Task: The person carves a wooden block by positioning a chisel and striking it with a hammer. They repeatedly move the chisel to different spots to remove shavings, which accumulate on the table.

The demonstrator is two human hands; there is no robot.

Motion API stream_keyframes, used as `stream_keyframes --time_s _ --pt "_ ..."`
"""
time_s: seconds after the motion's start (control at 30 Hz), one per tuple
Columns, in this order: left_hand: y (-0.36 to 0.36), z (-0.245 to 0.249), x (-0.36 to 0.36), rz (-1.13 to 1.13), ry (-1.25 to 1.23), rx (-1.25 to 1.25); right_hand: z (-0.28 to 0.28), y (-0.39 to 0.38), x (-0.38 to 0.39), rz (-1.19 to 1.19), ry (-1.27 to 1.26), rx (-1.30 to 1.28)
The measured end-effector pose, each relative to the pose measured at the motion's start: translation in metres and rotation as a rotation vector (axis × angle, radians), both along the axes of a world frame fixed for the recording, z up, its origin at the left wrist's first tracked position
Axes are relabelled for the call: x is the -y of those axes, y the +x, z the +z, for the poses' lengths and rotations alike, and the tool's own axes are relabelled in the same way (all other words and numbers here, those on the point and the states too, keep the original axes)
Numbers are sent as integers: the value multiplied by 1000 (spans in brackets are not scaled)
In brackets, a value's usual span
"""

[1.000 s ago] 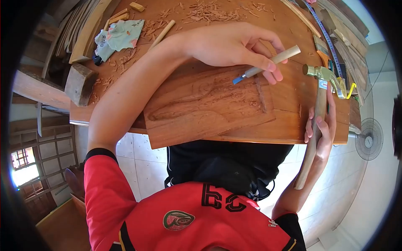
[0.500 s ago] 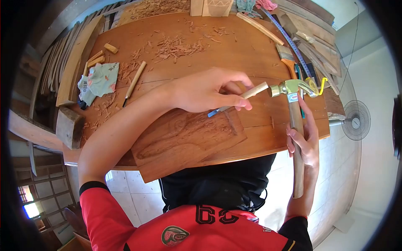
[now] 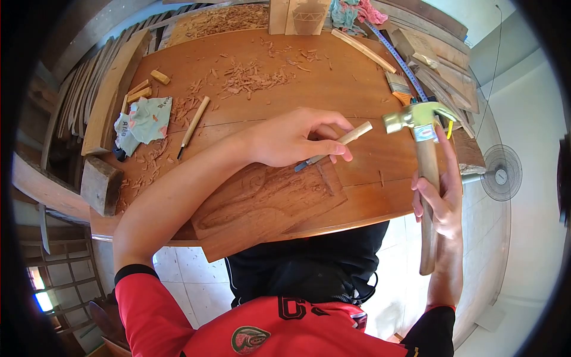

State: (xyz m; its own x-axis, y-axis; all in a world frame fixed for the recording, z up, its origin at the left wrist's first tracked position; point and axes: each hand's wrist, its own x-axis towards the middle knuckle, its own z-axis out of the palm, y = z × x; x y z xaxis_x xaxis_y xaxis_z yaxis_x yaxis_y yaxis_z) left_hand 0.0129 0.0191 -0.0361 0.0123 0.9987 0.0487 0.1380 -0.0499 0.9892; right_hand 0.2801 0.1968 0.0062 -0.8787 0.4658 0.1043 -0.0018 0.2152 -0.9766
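My left hand is closed round a wood chisel with a pale wooden handle, tilted so its bluish blade meets the far right part of a carved board. That reddish-brown board bears shallow curved relief and overhangs the table's near edge. Off to the right, my right hand grips a claw hammer by its wooden handle, with the forefinger stretched up along it. The hammer's brassy head is raised, its striking face toward the chisel's butt with a small gap between them.
Wood shavings are scattered over the table. Another chisel lies left, near a crumpled printed cloth and a wood block. A paintbrush, a measuring tape and planks lie right. A fan stands beyond.
The hammer has moved slightly up and to the right, away from the chisel's butt, widening the gap. My left hand and the chisel stay nearly in place; the view has shifted a little.
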Motion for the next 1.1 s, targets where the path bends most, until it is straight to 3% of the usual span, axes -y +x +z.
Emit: stream_keyframes --time_s 0.1,0.2,0.23,0.37,0.57,0.83,0.93,1.1 --pt "0 -1 1 9 -2 6 -6 -4 2 -96 -71 -97" --pt "0 -3 0 -8 32 30 3 -4 0 -143 -100 90" --pt "0 -5 0 -13 48 44 10 -4 -3 -139 -82 191" --pt "-3 -12 -1 -15 62 47 10 -10 -3 -142 174 175" --pt "-4 -9 -3 -5 52 -65 16 -25 -12 -31 343 208" --pt "-6 -10 -4 -12 69 -126 18 -25 -17 26 387 266" --pt "-3 -3 0 4 -48 -112 23 -22 -20 35 365 298" --pt "-6 -4 -1 -28 37 -220 23 -20 -5 24 376 320"
